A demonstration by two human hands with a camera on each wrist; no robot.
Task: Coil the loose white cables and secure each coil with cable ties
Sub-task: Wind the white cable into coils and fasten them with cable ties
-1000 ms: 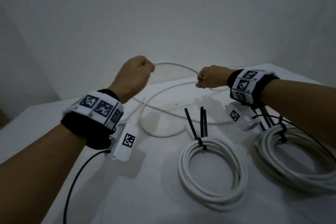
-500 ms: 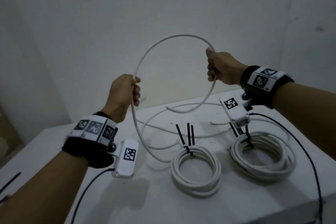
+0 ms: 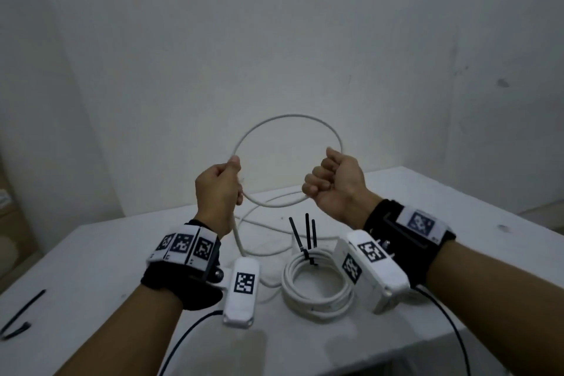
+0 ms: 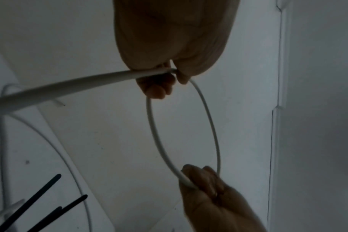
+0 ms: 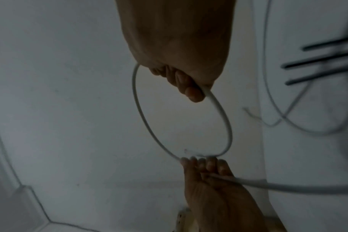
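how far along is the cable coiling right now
Done: one tied coil lies on the table, black tie tails sticking up. In hand: the left hand and right hand grip the loose white cable, its first loop formed. Left: the slack on the table needs winding in, then tying; a spare cable tie lies at the table's left.

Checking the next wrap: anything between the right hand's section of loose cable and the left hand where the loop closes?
Nothing visible. Both hands hold the loose white cable in the air above the table; the space inside the loop between left hand and right hand is open. The tied coil lies lower, on the table.
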